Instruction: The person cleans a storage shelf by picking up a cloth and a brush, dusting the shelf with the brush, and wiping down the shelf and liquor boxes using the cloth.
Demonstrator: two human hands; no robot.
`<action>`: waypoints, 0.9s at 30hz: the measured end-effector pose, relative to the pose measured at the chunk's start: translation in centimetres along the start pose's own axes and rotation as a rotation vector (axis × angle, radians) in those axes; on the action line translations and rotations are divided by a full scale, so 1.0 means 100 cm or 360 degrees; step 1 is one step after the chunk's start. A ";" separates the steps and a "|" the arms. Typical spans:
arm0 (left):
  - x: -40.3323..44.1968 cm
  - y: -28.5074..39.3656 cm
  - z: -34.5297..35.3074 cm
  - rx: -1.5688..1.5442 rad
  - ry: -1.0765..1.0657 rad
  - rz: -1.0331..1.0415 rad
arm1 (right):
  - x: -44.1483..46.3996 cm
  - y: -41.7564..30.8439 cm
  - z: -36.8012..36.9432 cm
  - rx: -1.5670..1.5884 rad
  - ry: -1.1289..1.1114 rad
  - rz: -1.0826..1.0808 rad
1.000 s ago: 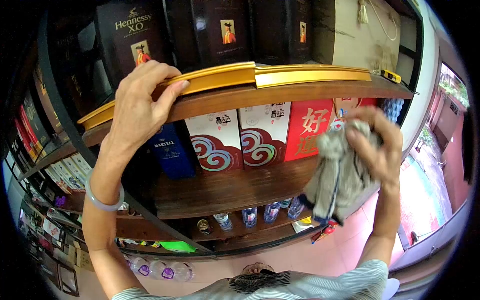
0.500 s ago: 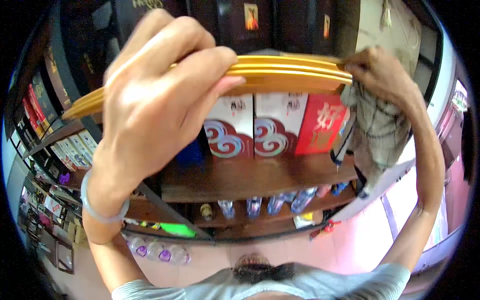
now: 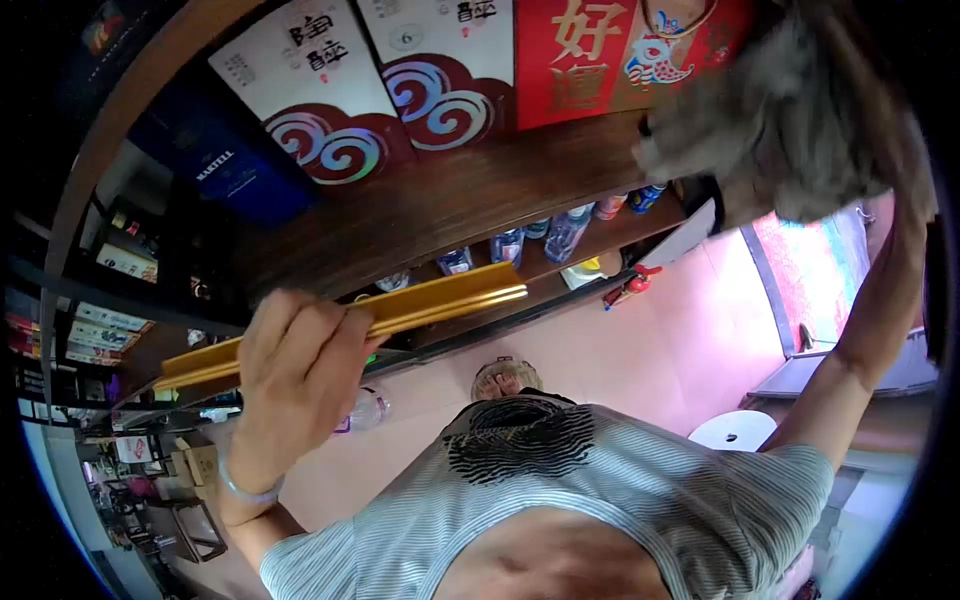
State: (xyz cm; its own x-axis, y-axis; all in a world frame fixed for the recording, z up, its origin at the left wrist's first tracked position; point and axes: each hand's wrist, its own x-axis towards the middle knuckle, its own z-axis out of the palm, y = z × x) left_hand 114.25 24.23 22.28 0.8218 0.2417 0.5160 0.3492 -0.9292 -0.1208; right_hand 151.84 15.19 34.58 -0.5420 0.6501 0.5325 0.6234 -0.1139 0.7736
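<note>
My left hand (image 3: 300, 375) is closed around a long, flat gold-coloured piece (image 3: 445, 298) with ridged, shiny edges; its exact kind cannot be made out. The piece sticks out on both sides of the fist, in front of the shelving and below the main shelf board (image 3: 440, 205). At the upper right, my right hand (image 3: 850, 45) is raised and dim, gripping a crumpled grey cloth (image 3: 775, 130) that hangs down and is smeared by motion. The cloth is in front of the right end of the shelf, close to a red box (image 3: 570, 70). My right fingers are mostly hidden.
White-and-maroon boxes (image 3: 335, 110) and a blue Martell box (image 3: 225, 165) stand on the shelf. Several bottles (image 3: 568, 235) line the lower shelf. A small red object (image 3: 635, 285) lies by the shelf base. A round white disc (image 3: 733, 430) is at the right.
My left hand has lowered the gold piece from in front of the upper boxes to below the shelf board. My right hand has let go of the piece's far end and moved up right with the cloth.
</note>
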 end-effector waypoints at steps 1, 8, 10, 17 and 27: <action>-0.001 -0.005 0.015 -0.0063 -0.0002 -0.0019 | -0.023 -0.001 0.011 0.0337 -0.0202 0.0131; 0.011 -0.049 0.123 -0.0347 0.0060 -0.0154 | -0.086 -0.091 0.120 0.0652 -0.1170 -0.0110; 0.021 -0.058 0.146 -0.0385 0.0069 -0.0192 | -0.096 -0.108 0.146 0.0691 -0.1148 -0.0207; 0.046 -0.078 0.199 -0.0426 -0.0069 -0.0293 | -0.095 -0.125 0.221 0.0695 -0.1114 -0.0217; 0.057 -0.083 0.228 -0.0263 -0.0044 -0.0319 | -0.107 -0.117 0.192 0.1081 -0.0837 0.0345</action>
State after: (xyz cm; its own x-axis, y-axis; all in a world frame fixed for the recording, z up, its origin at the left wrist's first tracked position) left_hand 126.30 39.70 6.84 0.7563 0.4309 0.4922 0.4296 -0.8946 0.1229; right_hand 161.13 23.97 13.26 -0.1481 0.9463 0.2875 0.9730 0.0873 0.2138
